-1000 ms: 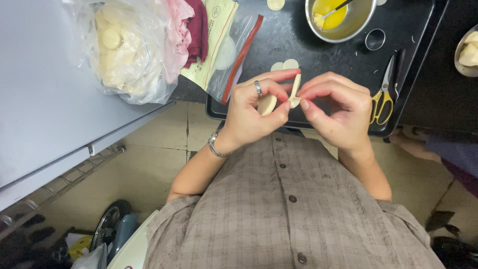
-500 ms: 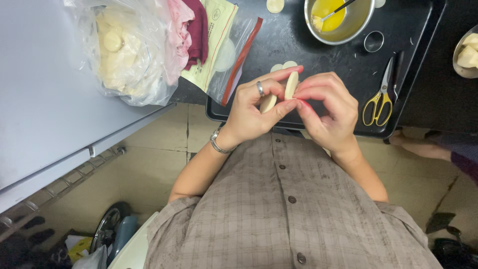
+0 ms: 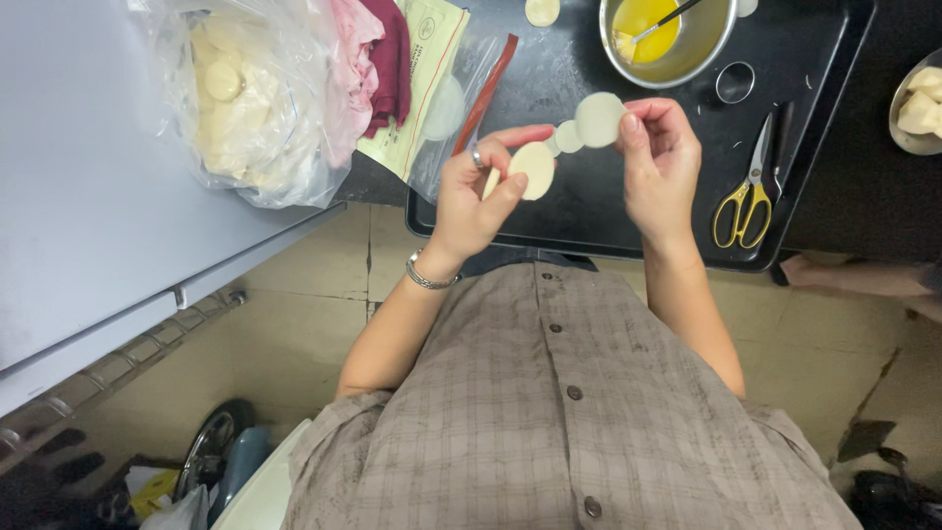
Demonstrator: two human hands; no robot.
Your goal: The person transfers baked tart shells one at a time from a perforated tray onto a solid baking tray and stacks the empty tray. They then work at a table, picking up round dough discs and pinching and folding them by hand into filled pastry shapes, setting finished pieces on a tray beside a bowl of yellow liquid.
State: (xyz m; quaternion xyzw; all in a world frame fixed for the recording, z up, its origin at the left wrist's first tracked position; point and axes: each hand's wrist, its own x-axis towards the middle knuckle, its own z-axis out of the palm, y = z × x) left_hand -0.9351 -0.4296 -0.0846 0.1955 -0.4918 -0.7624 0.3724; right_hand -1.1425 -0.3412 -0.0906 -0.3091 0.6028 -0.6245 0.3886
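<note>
**Two dough rounds held over the black tray**

The left hand (image 3: 471,196) pinches a pale round dough disc (image 3: 533,169) between thumb and fingers. The right hand (image 3: 659,157) grips a second, whiter round dough disc (image 3: 600,119) by its edge, just right of the first; a smaller round (image 3: 568,136) shows between them. Both hover above the black rectangular tray (image 3: 814,88). On it, far, sits a metal bowl of yellow liquid (image 3: 667,37); right, yellow-handled scissors (image 3: 744,191). Left, a clear plastic bag of dough (image 3: 235,98) lies on the grey table (image 3: 78,196).

The metal bowl (image 3: 677,39) and a small dough round (image 3: 542,10) run off the far edge — the right-hand dish (image 3: 917,108) is cut too.
</note>
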